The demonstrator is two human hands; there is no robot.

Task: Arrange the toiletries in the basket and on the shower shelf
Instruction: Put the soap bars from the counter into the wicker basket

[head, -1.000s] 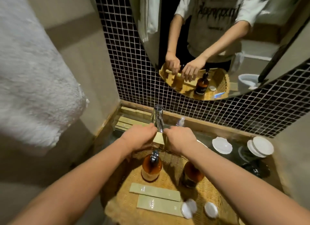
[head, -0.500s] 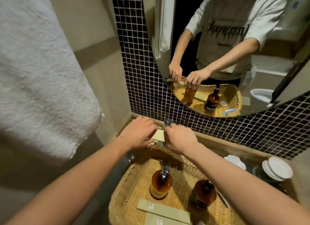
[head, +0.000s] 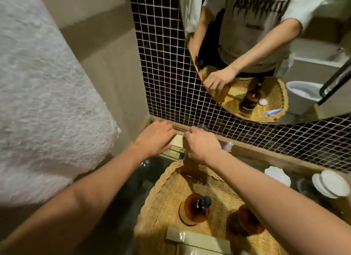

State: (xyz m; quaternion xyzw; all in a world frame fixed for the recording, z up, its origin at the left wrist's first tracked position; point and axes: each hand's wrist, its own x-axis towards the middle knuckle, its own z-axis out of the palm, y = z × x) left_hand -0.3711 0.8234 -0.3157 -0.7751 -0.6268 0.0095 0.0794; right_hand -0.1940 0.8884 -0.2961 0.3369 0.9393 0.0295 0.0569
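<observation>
Up on the wooden shelf (head: 247, 150) against the tiled wall, a pale flat packet (head: 176, 140) lies between both hands, the left hand (head: 154, 138) flat with fingers spread beside it and the right hand (head: 202, 145) curled knuckles-up over its other end, though what it grips, I cannot tell. Below, the basket (head: 165, 180) already holds two brown bottles (head: 193, 209) and more flat packets (head: 197, 237), so I'd call this well along, with only shelf tidying left.
</observation>
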